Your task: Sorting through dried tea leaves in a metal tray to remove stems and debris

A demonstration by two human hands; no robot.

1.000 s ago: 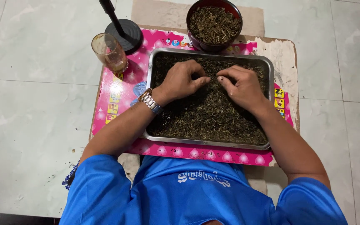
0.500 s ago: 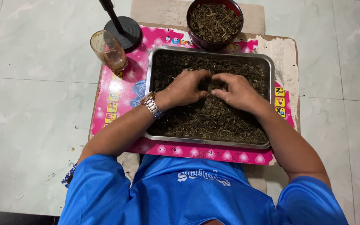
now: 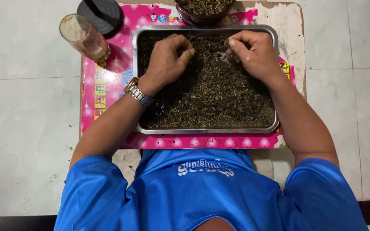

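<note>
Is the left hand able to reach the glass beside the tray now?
Probably yes: the left hand rests in the tray, and the glass stands just left of it with nothing between.

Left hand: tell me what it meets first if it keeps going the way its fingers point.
The left hand points toward the tray's far rim; it would likely plough through dried leaves, then meet that rim, with the dark bowl beyond.
</note>
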